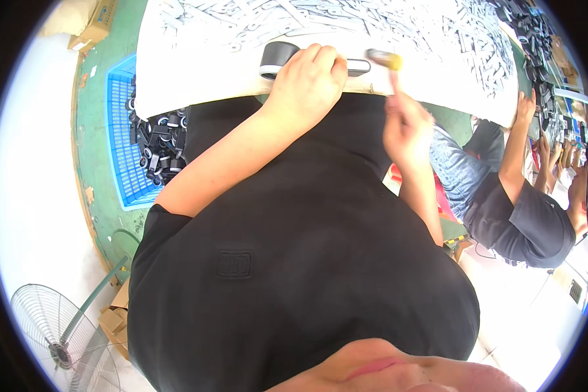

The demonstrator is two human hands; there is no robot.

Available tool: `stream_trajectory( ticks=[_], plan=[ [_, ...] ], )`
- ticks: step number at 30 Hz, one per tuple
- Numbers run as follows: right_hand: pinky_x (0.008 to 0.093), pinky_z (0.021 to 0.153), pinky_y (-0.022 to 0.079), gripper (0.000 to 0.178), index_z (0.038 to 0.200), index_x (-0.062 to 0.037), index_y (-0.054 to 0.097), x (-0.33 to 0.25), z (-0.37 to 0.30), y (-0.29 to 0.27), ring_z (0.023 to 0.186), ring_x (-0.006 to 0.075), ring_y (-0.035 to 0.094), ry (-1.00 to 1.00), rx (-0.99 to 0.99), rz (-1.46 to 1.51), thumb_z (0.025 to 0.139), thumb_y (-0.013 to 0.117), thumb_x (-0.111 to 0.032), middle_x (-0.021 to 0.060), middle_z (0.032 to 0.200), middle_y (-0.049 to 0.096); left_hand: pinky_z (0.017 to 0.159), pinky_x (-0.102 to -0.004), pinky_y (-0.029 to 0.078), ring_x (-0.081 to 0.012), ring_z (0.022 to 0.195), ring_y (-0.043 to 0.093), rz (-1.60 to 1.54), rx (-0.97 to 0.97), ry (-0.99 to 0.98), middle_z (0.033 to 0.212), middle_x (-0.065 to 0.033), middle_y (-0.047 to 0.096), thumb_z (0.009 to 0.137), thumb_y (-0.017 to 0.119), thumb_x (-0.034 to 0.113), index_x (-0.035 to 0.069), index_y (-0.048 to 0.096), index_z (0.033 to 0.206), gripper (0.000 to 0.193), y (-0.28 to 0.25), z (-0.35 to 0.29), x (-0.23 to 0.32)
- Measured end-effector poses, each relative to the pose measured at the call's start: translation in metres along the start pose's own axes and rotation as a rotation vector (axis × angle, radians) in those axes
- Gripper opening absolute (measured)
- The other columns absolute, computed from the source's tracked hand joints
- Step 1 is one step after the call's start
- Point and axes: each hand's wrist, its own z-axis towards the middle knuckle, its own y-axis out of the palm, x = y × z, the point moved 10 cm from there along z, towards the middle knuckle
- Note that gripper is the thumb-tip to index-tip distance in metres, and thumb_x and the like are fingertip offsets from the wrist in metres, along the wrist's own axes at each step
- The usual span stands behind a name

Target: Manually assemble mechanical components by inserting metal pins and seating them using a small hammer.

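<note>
On the near edge of the white worktable (202,68), my left hand (310,81) is wrapped over a black part with light metal edging (277,57). Its wide rounded end sticks out left of my fingers and its narrow bar-shaped end shows on the right. The middle of the part is hidden under my palm. My right hand (408,127) grips the handle of a small hammer (385,59), whose yellow and dark head is raised just right of the part and slightly blurred. Hammer and part appear apart.
Many loose flat metal strips (274,19) cover the table's far side and right. A blue plastic crate (116,130) of similar black parts (163,147) stands at left. A co-worker (509,215) sits at right, beside more black parts (536,46). Lower left is a fan (59,353).
</note>
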Motion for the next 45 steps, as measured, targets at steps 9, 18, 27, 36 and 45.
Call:
stream_trajectory(
  ticks=[9,18,27,36,45],
  plan=[
    [0.0246,0.062,0.050,0.048,0.153,-0.0103,0.058,0.057,-0.017,-0.012,0.064,0.0068,0.054,0.412,0.098,0.324,0.106,0.056,-0.002,-0.0007,0.073,0.061,0.081,-0.0462,0.054,-0.0330,0.094,0.066,-0.146,-0.192,-0.115,0.100,-0.0115,0.066,0.095,0.067,0.014,0.003,0.069,0.110,0.019,-0.001,0.017,-0.004],
    [0.0232,0.066,0.047,0.051,0.157,-0.0102,0.053,0.051,-0.054,0.024,0.071,0.0057,0.053,0.523,0.049,0.612,0.107,0.058,-0.002,-0.0026,0.081,0.060,0.108,-0.0494,0.046,-0.0361,0.126,0.059,-0.169,-0.211,0.189,0.135,-0.0149,0.062,0.081,0.068,0.004,0.015,0.080,0.111,0.034,-0.059,0.000,0.016],
    [0.0268,0.068,0.050,0.047,0.154,-0.0092,0.056,0.019,-0.035,0.035,0.071,0.0083,0.055,0.349,-0.035,0.563,0.107,0.058,-0.005,-0.0006,0.078,0.061,0.091,-0.0471,0.054,-0.0419,0.104,0.064,-0.328,0.003,-0.074,0.114,-0.0186,0.068,0.085,0.077,0.004,-0.001,0.071,0.106,0.023,-0.040,-0.028,-0.041],
    [0.0232,0.068,0.046,0.046,0.154,-0.0077,0.056,0.005,-0.007,0.022,0.071,0.0057,0.051,0.352,-0.102,0.478,0.108,0.058,-0.006,-0.0032,0.079,0.058,0.077,-0.0427,0.056,-0.0335,0.090,0.066,-0.353,0.215,0.007,0.098,-0.0107,0.068,0.085,0.079,0.006,0.003,0.073,0.103,0.019,-0.050,-0.021,-0.035],
    [0.0211,0.066,0.043,0.048,0.158,-0.0072,0.052,-0.004,0.017,0.014,0.071,0.0050,0.047,0.334,-0.193,0.395,0.110,0.055,-0.005,-0.0049,0.079,0.053,0.068,-0.0364,0.055,-0.0263,0.080,0.067,-0.347,0.164,-0.058,0.095,-0.0081,0.063,0.088,0.078,0.002,0.006,0.076,0.113,0.025,-0.031,-0.031,-0.043]
  ],
)
